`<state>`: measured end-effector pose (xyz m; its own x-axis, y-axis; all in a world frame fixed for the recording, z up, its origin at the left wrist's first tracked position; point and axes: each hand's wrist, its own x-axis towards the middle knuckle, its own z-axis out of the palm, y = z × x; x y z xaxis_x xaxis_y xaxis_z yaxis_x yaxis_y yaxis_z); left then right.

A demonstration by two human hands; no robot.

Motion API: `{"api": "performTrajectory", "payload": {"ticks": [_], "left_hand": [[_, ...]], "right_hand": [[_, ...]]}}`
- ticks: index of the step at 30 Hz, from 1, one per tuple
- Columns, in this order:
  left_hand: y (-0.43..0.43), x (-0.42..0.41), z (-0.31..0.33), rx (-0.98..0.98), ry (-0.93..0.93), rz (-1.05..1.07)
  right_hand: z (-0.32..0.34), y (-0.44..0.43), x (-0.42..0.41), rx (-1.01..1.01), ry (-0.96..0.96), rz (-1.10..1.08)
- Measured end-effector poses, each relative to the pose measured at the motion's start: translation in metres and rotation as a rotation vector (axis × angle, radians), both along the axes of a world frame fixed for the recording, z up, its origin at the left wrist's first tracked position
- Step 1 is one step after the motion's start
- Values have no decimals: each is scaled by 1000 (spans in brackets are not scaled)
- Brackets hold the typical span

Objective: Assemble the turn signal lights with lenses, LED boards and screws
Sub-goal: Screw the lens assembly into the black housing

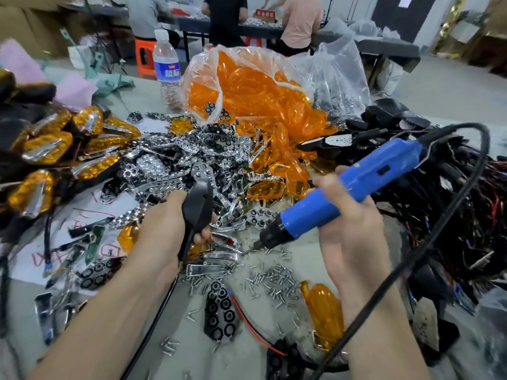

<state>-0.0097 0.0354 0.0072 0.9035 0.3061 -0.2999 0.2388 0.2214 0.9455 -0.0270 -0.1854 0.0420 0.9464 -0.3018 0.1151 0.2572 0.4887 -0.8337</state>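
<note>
Head view: left fingers (201, 235) grip black housing (198, 204); right fingers (333, 180) grip screwdriver (365, 175), bit at screws (274, 281); bare table (241, 360) between forearms.

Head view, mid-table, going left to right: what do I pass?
Pile of assembled amber lights → left hand gripping a black housing → right hand holding the blue screwdriver → tangle of wired black housings.

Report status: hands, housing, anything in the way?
Left hand grips black housing. Right hand holds blue screwdriver, bit at loose screws. Cord drapes across right forearm.
</note>
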Motion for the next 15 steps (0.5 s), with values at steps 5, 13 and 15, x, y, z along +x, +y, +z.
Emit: {"api": "performTrajectory", "payload": {"ticks": [5, 13, 15], "left_hand": [[-2, -2, 2, 55, -23, -20], [-4, -5, -3, 134, -61, -36], [-5, -5, -5, 152, -61, -43]], "right_hand": [[-7, 3, 4, -33, 40, 4], [3, -2, -7, 350, -299, 64], [2, 2, -8, 419, -298, 77]]}}
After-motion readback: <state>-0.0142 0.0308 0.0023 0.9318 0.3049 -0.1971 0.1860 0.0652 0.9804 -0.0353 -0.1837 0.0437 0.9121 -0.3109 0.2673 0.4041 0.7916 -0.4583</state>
